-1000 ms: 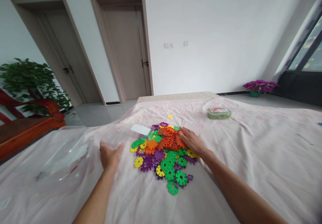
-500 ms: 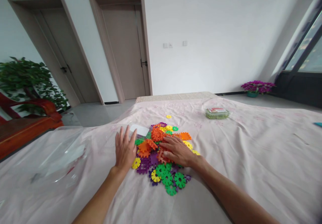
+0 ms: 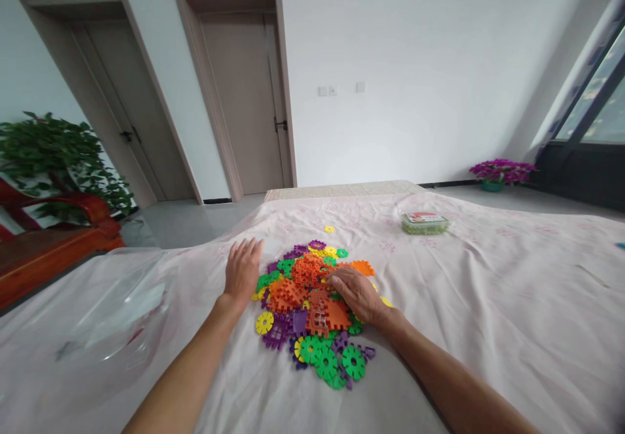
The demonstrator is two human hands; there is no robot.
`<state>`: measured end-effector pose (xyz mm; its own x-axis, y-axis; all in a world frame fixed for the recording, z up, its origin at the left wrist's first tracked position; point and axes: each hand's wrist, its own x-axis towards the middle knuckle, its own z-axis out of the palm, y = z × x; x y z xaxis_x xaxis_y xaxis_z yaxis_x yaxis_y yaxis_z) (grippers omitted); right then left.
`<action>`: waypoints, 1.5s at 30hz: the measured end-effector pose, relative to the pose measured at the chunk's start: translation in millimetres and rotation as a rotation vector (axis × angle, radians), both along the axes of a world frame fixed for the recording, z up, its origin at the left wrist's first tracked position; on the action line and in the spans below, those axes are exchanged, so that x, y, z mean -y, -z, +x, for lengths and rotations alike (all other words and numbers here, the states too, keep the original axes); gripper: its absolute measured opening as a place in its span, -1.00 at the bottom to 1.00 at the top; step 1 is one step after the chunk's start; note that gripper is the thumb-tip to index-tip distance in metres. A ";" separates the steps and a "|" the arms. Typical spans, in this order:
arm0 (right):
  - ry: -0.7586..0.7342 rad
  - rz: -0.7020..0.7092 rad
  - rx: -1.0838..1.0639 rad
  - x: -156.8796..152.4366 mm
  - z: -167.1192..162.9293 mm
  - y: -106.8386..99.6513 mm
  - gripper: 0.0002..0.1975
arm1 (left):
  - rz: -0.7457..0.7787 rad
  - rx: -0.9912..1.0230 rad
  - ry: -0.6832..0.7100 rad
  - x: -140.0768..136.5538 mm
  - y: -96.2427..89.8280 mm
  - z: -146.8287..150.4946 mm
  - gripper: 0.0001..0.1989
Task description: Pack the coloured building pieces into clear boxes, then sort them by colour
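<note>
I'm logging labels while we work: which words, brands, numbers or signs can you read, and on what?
No text is readable in this view.
Red-and-white label on the clear plastic box with green contents: too small and blurred to read.
White patch and red mark at the clear plastic bag: too blurred to tell any wording.
Plastic interlocking pieces: no lettering can be made out.

White wall (image 3: 415, 108) with two grey-brown doors (image 3: 244, 105) at left, glossy grey floor (image 3: 185, 226), reddish wooden seat (image 3: 100, 218) before leafy plant (image 3: 49, 148), magenta potted flowers (image 3: 502, 170) near dark-framed window (image 3: 596, 100) at right, light diffuse.
</note>
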<state>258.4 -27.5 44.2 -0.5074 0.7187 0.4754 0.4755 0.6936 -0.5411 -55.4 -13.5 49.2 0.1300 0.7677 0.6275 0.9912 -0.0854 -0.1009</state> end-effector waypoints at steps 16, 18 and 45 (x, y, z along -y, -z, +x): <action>0.321 -0.102 -0.075 -37.3 31.7 6.2 -0.46 | -0.325 0.098 -0.351 33.3 13.9 -42.5 -0.59; 0.389 -0.095 0.011 -44.5 41.4 10.8 -0.46 | -0.317 0.120 -0.399 27.7 17.2 -52.2 -0.59; 0.328 -0.132 0.354 -51.3 35.8 18.8 -0.58 | -0.401 0.211 0.206 -13.5 34.9 142.7 -0.42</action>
